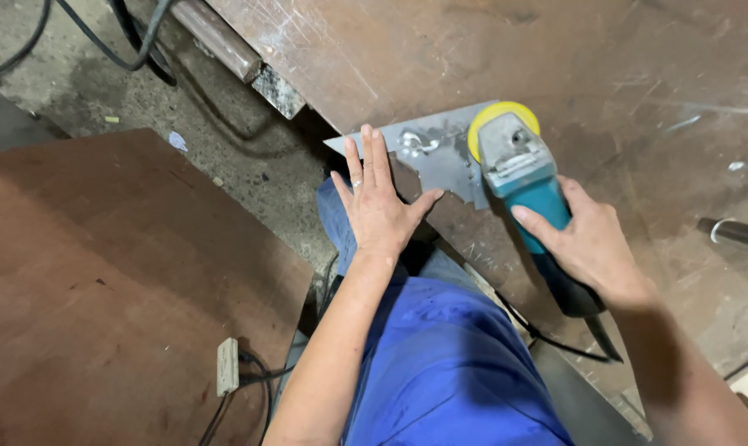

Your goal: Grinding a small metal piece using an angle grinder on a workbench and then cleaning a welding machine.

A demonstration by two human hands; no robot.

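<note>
Metal workshop, as I logged it: scarred steel bench [605, 74] upper right, angle grinder [518, 165], cables [101, 41] upper left on concrete floor [184, 107].

Rusty scratched steel bench [638, 74] far right, brown plywood sheet [101, 289] near left, gritty concrete floor [184, 116] between, black cables [101, 41] far left.

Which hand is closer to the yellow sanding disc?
Right. The right hand grips the teal grinder carrying the yellow disc; the left hand lies flat on the metal plate, farther off.
</note>
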